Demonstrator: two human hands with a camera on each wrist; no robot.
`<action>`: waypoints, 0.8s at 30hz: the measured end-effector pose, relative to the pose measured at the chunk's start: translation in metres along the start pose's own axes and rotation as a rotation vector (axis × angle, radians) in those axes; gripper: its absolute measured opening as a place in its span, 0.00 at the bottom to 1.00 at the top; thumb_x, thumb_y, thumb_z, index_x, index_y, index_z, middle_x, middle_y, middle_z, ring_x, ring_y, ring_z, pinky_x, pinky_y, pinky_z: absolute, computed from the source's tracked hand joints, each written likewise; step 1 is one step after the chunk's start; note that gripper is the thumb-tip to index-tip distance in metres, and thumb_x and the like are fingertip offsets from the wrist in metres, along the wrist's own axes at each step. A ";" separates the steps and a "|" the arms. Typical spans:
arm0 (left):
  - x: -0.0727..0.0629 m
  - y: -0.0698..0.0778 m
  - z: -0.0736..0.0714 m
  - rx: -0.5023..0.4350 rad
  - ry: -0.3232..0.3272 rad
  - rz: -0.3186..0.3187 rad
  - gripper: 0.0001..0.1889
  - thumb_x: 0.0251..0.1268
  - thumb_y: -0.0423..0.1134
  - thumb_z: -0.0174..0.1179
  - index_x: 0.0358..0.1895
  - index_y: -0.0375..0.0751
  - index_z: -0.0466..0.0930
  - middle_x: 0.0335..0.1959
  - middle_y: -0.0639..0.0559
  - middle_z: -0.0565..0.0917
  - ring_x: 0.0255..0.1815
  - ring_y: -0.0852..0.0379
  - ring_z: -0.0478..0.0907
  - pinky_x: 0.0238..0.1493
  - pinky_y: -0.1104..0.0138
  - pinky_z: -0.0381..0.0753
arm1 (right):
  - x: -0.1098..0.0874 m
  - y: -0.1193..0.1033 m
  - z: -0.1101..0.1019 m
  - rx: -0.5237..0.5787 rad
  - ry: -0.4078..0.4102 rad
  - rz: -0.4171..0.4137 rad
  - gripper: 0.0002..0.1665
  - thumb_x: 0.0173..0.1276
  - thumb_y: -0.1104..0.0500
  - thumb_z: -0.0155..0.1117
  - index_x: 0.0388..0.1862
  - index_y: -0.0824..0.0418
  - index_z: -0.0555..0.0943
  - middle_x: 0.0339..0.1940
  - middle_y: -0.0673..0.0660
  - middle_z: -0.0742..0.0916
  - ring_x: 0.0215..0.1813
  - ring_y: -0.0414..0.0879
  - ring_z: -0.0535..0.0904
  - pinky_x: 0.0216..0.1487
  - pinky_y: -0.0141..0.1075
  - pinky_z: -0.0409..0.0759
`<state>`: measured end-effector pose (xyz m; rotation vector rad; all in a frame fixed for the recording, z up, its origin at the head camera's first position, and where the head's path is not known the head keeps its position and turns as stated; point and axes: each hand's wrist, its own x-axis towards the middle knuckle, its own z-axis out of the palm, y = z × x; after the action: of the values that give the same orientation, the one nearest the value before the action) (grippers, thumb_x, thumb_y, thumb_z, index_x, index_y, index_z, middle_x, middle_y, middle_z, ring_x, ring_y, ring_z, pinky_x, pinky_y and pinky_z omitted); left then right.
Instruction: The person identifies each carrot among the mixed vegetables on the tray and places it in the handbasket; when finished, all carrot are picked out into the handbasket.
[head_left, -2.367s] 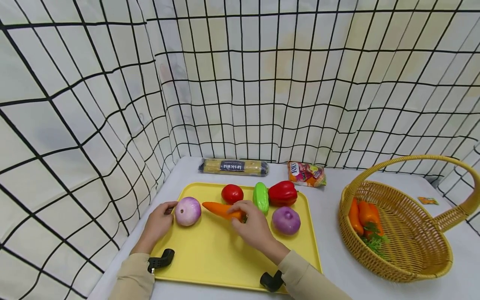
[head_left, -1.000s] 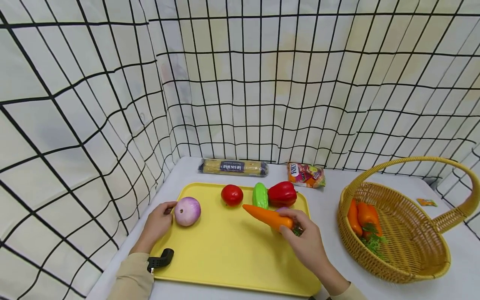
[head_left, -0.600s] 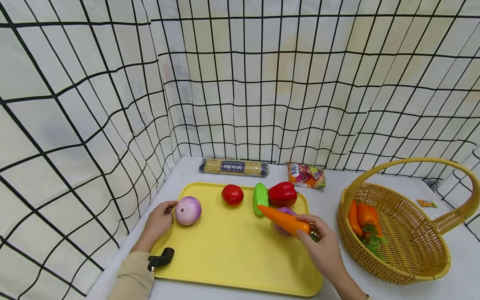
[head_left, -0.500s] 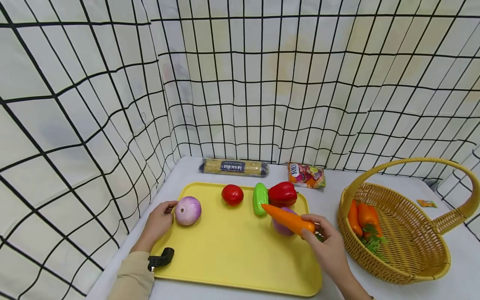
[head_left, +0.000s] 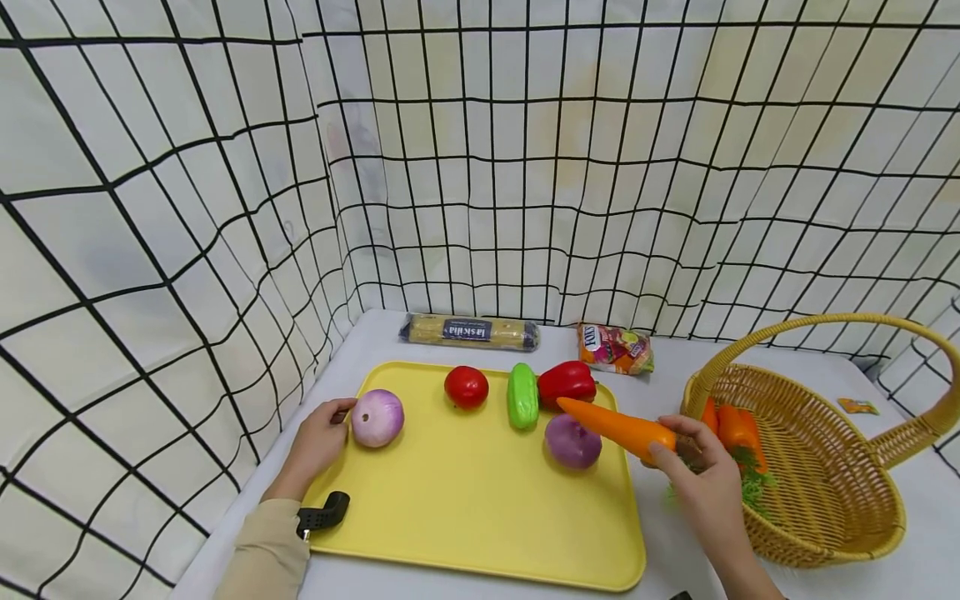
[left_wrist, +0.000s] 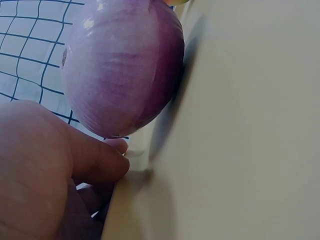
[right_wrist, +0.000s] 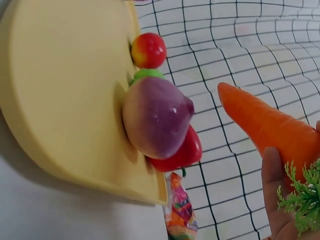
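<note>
My right hand (head_left: pixel 705 479) holds an orange carrot (head_left: pixel 618 427) by its thick leafy end, over the gap between the tray and the basket. The carrot's tip points left, above a purple onion (head_left: pixel 573 442). In the right wrist view, green leaves (right_wrist: pixel 306 197) hang from the carrot beside the fingers. My left hand (head_left: pixel 318 442) pinches the left rim of the yellow tray (head_left: pixel 450 508), thumb on top. A paler purple onion (left_wrist: pixel 125 65) sits on the tray right by that hand. A tomato (head_left: pixel 467 387), a green cucumber-like vegetable (head_left: pixel 522 397) and a red bell pepper (head_left: pixel 567 383) lie along the tray's back.
A wicker basket (head_left: pixel 817 467) with a tall handle stands at the right, holding orange vegetables (head_left: pixel 738 433). Behind the tray lie a pasta pack (head_left: pixel 468 332) and a candy bag (head_left: pixel 615 348). A small orange packet (head_left: pixel 857 406) lies past the basket. Netting surrounds the table.
My right hand has lifted the carrot off the tray and carried it right, past the tray's right edge towards the basket. The left hand has stayed at the tray's left rim.
</note>
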<state>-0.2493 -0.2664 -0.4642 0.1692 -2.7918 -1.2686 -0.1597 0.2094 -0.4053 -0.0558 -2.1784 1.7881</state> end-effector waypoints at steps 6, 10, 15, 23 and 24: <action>0.000 0.000 -0.001 0.003 0.002 0.002 0.23 0.68 0.29 0.43 0.65 0.32 0.71 0.59 0.34 0.75 0.59 0.40 0.71 0.60 0.49 0.70 | 0.008 0.002 -0.015 0.111 0.068 -0.011 0.20 0.68 0.63 0.65 0.56 0.69 0.74 0.50 0.54 0.80 0.38 0.41 0.85 0.40 0.31 0.85; 0.000 0.001 -0.001 0.000 0.002 -0.002 0.23 0.68 0.30 0.44 0.65 0.32 0.71 0.58 0.34 0.75 0.59 0.41 0.71 0.59 0.50 0.70 | 0.012 0.004 -0.023 0.147 0.150 -0.049 0.17 0.66 0.67 0.65 0.53 0.68 0.77 0.49 0.54 0.81 0.43 0.40 0.84 0.39 0.30 0.84; 0.000 0.001 0.000 -0.001 0.000 -0.007 0.22 0.68 0.30 0.43 0.65 0.32 0.71 0.59 0.34 0.74 0.59 0.41 0.71 0.59 0.49 0.71 | 0.017 0.007 -0.033 0.217 0.219 -0.053 0.15 0.66 0.70 0.63 0.52 0.69 0.78 0.48 0.55 0.81 0.42 0.41 0.84 0.35 0.30 0.85; 0.000 0.001 0.000 0.000 -0.001 0.002 0.23 0.68 0.29 0.43 0.65 0.32 0.71 0.60 0.33 0.74 0.60 0.40 0.70 0.61 0.48 0.70 | 0.020 0.007 -0.047 0.186 0.345 -0.049 0.14 0.68 0.68 0.61 0.52 0.69 0.79 0.46 0.54 0.80 0.43 0.40 0.80 0.37 0.21 0.80; 0.000 0.001 0.000 0.000 -0.001 0.002 0.23 0.68 0.29 0.43 0.65 0.31 0.71 0.60 0.33 0.74 0.60 0.40 0.70 0.61 0.48 0.70 | 0.021 0.007 -0.049 0.187 0.363 -0.054 0.14 0.68 0.68 0.61 0.52 0.69 0.80 0.46 0.54 0.80 0.43 0.40 0.79 0.37 0.20 0.80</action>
<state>-0.2497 -0.2661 -0.4635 0.1653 -2.7925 -1.2683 -0.1674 0.2618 -0.3997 -0.2539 -1.7408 1.7822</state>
